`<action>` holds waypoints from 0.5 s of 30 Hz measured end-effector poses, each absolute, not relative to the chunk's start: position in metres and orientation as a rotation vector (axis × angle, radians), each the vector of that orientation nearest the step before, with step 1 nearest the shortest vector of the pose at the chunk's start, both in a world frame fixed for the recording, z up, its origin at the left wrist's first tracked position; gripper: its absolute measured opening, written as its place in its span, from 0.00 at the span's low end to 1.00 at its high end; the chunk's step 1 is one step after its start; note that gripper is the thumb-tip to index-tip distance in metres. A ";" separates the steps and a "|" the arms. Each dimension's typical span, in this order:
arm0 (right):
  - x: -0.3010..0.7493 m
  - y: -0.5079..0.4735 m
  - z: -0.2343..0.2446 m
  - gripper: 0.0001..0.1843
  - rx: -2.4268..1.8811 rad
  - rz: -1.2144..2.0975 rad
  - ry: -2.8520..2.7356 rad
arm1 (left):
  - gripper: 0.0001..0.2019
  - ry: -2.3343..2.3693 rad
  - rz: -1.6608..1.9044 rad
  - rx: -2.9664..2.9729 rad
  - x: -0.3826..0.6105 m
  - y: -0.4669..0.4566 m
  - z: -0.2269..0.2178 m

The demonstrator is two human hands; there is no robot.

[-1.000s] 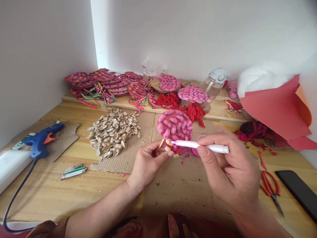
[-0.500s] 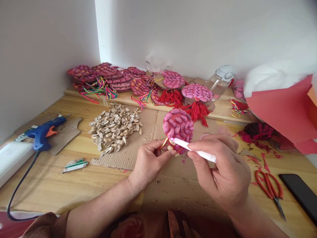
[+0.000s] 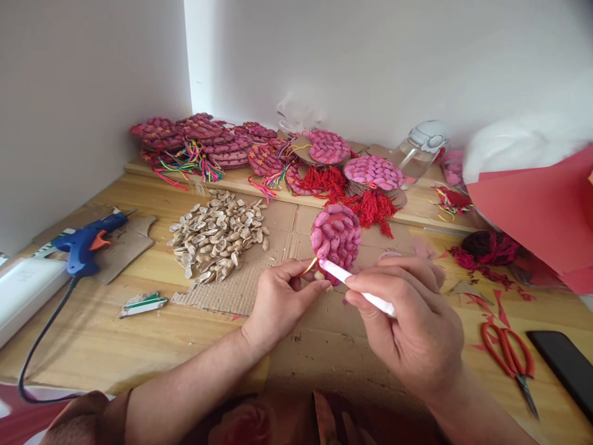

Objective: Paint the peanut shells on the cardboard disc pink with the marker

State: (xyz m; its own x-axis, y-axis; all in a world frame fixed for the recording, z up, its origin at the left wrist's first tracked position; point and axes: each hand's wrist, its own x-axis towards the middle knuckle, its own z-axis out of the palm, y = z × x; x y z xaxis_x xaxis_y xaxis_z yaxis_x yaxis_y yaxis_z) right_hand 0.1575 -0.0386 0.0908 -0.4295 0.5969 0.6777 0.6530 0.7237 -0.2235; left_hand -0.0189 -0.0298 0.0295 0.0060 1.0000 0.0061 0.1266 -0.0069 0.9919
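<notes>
In my left hand (image 3: 285, 303) is a round disc (image 3: 336, 238) covered with peanut shells, pinched at its lower left edge between thumb and fingers. Most of its shells are pink; a few near my thumb are bare tan. A yellow ribbon (image 3: 311, 266) sticks out beside my left fingers. My right hand (image 3: 410, 321) grips a white marker pen (image 3: 359, 288), its pink tip touching the shells at the disc's lower left. The underside of the disc is hidden.
Loose peanut shells (image 3: 217, 235) lie on cardboard (image 3: 278, 222) at left, near a blue glue gun (image 3: 88, 244). Finished pink discs with tassels (image 3: 373, 173) line the back beside a bottle (image 3: 421, 148). Red-handled scissors (image 3: 509, 352) and a black phone (image 3: 563, 364) are at right.
The disc has tilted slightly in my left hand. The pen has shifted a little left and lower with my right hand, and its tip stays on the shells. The whole view has shifted slightly.
</notes>
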 end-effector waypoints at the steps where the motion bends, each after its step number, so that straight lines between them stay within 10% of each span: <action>1: 0.157 -0.039 0.091 0.04 -0.943 -0.094 -2.154 | 0.08 1.301 1.145 1.308 -0.019 -0.030 0.029; 15: 0.157 -0.040 0.090 0.04 -0.963 -0.073 -2.186 | 0.07 1.306 1.115 1.332 -0.019 -0.029 0.027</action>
State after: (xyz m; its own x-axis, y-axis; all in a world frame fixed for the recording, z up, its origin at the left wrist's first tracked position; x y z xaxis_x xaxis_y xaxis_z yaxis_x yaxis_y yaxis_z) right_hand 0.1565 -0.0402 0.0904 -0.4494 0.6171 0.6460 0.6586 0.7174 -0.2271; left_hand -0.0193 -0.0286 0.0265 0.0221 0.9998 -0.0027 0.1545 -0.0008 0.9880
